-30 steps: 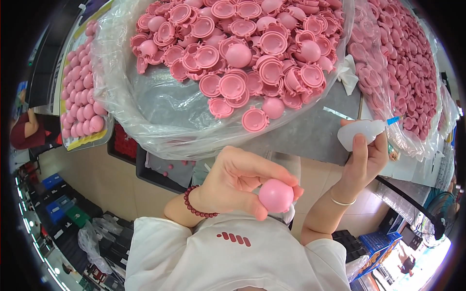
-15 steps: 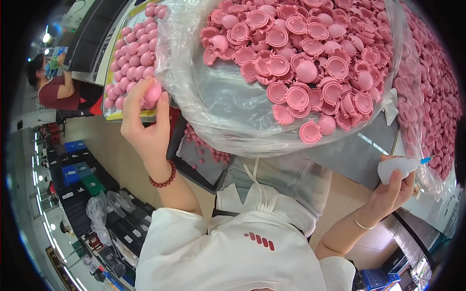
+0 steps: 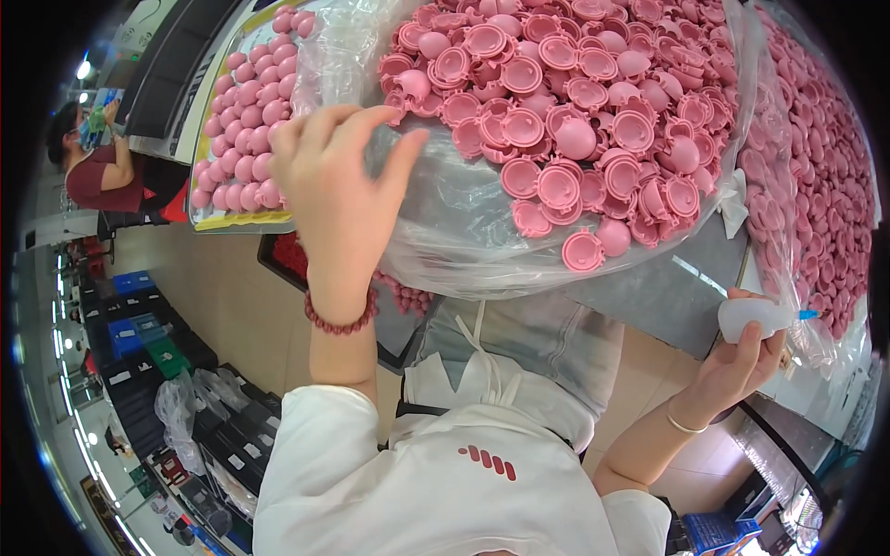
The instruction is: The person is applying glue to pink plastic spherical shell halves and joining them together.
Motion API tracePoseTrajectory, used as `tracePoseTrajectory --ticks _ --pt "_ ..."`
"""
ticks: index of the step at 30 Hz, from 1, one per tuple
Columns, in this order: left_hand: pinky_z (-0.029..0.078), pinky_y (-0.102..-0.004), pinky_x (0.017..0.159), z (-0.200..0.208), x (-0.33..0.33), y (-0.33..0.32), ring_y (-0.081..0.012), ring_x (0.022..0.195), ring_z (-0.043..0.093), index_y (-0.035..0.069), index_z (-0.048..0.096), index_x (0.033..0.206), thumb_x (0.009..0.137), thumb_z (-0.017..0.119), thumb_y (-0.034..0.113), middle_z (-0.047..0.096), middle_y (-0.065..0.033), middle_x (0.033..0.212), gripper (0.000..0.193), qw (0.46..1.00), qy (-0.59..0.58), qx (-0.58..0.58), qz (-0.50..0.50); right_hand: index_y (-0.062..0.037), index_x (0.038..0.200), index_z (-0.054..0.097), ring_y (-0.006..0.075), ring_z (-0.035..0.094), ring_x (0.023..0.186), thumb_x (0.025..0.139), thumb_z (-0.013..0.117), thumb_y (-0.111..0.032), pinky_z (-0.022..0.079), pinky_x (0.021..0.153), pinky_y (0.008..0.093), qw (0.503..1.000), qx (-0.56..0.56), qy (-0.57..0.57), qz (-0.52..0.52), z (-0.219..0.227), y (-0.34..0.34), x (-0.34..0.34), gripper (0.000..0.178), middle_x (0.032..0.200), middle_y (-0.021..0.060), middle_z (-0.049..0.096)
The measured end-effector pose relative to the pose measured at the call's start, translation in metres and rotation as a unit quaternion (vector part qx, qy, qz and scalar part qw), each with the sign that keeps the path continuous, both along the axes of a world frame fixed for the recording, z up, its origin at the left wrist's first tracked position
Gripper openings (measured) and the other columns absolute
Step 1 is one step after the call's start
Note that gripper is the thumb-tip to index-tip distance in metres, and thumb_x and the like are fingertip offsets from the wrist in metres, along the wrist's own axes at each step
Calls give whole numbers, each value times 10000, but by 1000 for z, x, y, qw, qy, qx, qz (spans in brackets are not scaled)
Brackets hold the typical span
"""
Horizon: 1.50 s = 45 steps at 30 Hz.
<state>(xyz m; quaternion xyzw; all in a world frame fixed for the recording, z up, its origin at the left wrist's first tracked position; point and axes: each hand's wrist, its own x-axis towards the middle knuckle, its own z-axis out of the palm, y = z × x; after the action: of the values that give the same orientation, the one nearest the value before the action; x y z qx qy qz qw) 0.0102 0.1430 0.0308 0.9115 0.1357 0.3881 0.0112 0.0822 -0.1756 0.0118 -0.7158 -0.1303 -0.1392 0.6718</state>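
My left hand [image 3: 334,181] is over the near left edge of a clear plastic bag [image 3: 454,264], thumb and fingers apart, holding nothing. Past its fingertips lies a heap of pink plastic half-shells [image 3: 593,120], many hinged and hollow side up, spread on the bag. Beside the hand, a yellow-rimmed tray [image 3: 243,221] bears rows of closed pink balls [image 3: 248,116]; the hand hides its right part. At the right, the fingers of my right hand [image 3: 737,371] are wrapped round a whitish squeeze bottle [image 3: 749,318], which lies sideways with its blue tip [image 3: 808,314] pointing right.
A second bag of pink shells [image 3: 825,185] fills the far right. Under the table edge stands a dark bin [image 3: 397,347] near more small pink balls [image 3: 406,296]. Black crates [image 3: 171,329] line the left floor. Another person [image 3: 100,176] sits at the far left.
My left hand has let go of a pink ball at the tray and moved right toward the shell heap, its fingers spreading. My right hand still holds the bottle, almost unmoved.
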Motion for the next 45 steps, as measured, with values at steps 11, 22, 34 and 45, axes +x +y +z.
tracePoseTrajectory --ticks 11,22,34,45 --pt "330 -339 661 -14 3 11 -216 730 458 117 604 766 707 620 202 522 -8 682 105 992 78 -28 93 65 903 478 212 549 745 752 551 -234 436 665 290 999 -30 -22 5 1 4 -1 343 818 162 541" --pt "434 -261 539 -1 -33 -86 -187 647 556 -22 600 825 720 497 -24 604 -96 774 148 738 37 -434 -516 -43 838 388 180 506 540 758 471 -505 396 428 219 974 96 157 135 32 41 -68 477 852 191 534" --pt "441 -291 774 -34 -36 -127 -233 931 546 -61 382 1164 766 607 164 508 -231 1073 509 579 98 -652 -480 -10 950 383 222 577 712 766 584 -283 476 617 323 954 95 133 252 13 35 -74 385 877 199 571" --pt "450 -293 795 -26 -36 -136 -239 973 534 -9 395 1078 691 673 65 487 -265 1071 482 402 10 -798 -448 46 939 507 121 306 509 743 539 -493 198 410 238 955 84 -202 201 31 15 -39 574 644 37 380"
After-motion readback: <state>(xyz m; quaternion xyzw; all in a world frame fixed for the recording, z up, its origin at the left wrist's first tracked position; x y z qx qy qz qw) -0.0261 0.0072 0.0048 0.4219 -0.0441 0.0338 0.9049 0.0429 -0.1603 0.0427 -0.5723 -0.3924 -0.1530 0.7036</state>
